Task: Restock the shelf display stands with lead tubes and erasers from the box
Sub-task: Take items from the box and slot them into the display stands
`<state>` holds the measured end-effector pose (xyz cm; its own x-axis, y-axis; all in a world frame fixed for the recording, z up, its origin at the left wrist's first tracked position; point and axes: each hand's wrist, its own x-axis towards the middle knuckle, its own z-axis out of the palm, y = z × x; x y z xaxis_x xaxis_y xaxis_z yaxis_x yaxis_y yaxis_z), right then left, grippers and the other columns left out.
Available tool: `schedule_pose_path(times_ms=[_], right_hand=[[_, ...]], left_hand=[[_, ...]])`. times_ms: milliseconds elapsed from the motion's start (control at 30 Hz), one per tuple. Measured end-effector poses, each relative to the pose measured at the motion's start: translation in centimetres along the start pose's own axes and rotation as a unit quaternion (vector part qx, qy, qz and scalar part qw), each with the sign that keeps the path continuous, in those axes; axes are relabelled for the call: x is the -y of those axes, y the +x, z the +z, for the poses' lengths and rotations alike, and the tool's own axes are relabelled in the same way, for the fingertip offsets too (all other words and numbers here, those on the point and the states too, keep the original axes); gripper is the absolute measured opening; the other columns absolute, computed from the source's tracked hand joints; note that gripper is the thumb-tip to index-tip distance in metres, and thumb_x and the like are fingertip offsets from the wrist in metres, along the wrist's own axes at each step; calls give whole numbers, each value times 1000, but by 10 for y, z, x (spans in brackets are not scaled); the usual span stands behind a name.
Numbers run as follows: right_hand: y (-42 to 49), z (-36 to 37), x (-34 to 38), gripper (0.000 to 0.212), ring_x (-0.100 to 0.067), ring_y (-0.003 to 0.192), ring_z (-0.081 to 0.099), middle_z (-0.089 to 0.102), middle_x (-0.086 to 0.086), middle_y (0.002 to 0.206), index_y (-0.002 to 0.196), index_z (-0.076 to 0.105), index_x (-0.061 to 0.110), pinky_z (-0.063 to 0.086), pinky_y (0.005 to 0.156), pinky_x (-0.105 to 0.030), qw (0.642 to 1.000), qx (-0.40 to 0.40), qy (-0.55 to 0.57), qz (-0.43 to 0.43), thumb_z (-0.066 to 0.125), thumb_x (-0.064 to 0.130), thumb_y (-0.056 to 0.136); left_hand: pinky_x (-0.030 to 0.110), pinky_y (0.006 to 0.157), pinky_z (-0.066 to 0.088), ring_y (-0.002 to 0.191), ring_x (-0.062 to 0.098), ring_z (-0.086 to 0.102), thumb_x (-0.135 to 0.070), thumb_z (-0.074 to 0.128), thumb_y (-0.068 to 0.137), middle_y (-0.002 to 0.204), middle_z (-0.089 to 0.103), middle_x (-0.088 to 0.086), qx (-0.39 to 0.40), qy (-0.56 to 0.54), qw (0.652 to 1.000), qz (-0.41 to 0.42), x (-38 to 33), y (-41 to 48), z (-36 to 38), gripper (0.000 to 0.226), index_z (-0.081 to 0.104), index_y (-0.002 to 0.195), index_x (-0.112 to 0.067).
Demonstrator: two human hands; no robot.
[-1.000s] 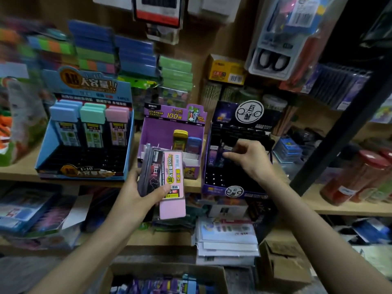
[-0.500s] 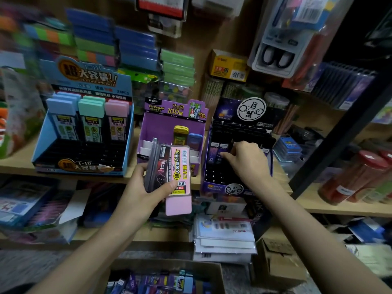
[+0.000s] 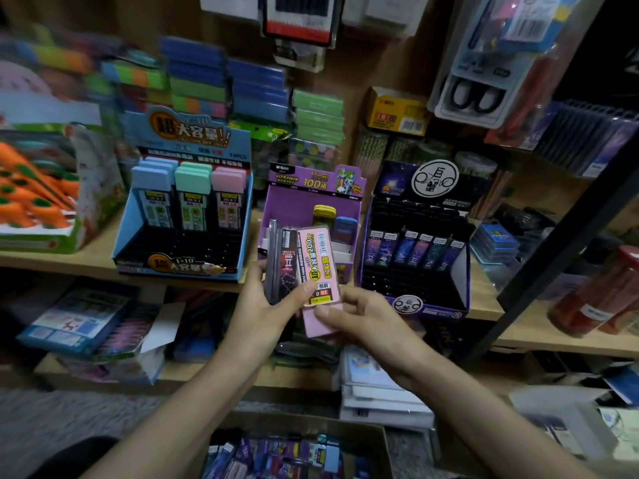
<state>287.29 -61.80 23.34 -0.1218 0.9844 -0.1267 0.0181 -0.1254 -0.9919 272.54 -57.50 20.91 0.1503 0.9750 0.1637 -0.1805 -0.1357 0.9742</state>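
My left hand [image 3: 262, 316] holds a fanned bunch of lead tubes [image 3: 287, 267], dark ones behind and a pink lead tube [image 3: 320, 271] in front. My right hand [image 3: 366, 323] pinches the pink tube's lower end. On the shelf stand three displays: a blue stand [image 3: 179, 216] with blue, green and pink tubes, a purple stand [image 3: 311, 212] with a yellow and a blue item, and a dark stand [image 3: 415, 243] with one row of dark tubes. The cardboard box [image 3: 297, 451] of stock sits below, at the bottom edge.
Stacked colourful packs and a yellow carton [image 3: 397, 110] fill the back of the shelf. Orange carrot-shaped items [image 3: 31, 198] lie far left. A black upright post [image 3: 567, 243] slants across the right. Paper stacks [image 3: 377, 388] sit on the lower shelf.
My right hand left the dark stand, where a row of dark tubes now stands, and came down to grip the pink tube's lower end. My left hand kept the bunch.
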Motion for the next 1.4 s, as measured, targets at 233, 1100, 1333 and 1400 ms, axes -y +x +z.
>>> schedule_pose_path(times_ms=[233,1100,1333,1400], right_hand=[[13,15,18,14,-5,69,63,69,5,74,86,61,18,51,64,-21,984,49,-165,-51,64,4,86],[179,81,90,18,-24,79,59,66,-11,87,94,65,2,41,67,-33,793,-56,-540,-275,64,18,88],[182,73,94,17,-27,79,58,65,-14,85,92,63,-1,40,68,-35,771,-38,-572,-278,64,16,87],[183,72,96,19,-27,79,57,65,-14,84,90,63,-2,39,68,-36,773,-34,-570,-276,64,17,88]], left_hand=[[15,59,48,63,0,60,-47,73,58,76,70,-12,-102,13,993,55,-32,13,-57,42,55,91,-28],[11,54,44,56,1,56,-21,68,82,61,59,-14,-159,67,984,44,-41,14,-171,20,55,96,-26],[15,58,44,58,3,57,-21,68,83,70,60,0,-157,76,984,24,-48,8,-163,23,54,101,-21],[25,68,45,63,7,58,-20,67,83,76,60,7,-150,72,986,15,-51,7,-161,25,54,104,-22]])
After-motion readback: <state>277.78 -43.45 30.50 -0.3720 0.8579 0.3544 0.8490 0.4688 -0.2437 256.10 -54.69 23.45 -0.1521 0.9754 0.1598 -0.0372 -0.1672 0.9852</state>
